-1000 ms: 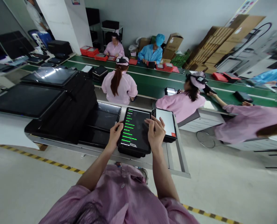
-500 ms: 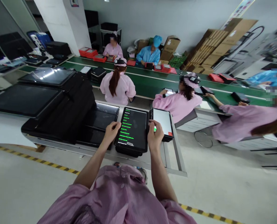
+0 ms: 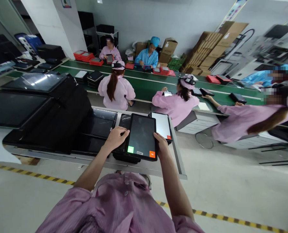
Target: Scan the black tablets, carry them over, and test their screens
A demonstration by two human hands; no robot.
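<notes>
Stacks of black tablets (image 3: 49, 110) crowd the nine o'clock side. The left hand (image 3: 115, 137) curls its fingers over the left edge of the tablet (image 3: 142, 134), held tilted at centre. The right hand (image 3: 162, 146) grips its right edge, fingertips hidden behind. The dark screen shows a green square (image 3: 130, 149) and an orange square (image 3: 152, 154); the label (image 3: 139, 152) between them is unreadable. A white-screen tablet (image 3: 161, 124) lies at one o'clock, near the bench rim (image 3: 179, 165), with open floor (image 3: 231, 181) beyond.

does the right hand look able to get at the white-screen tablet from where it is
Probably yes: the white-screen tablet lies face up just beyond the right hand, nothing over it, though that hand grips the dark tablet.
</notes>
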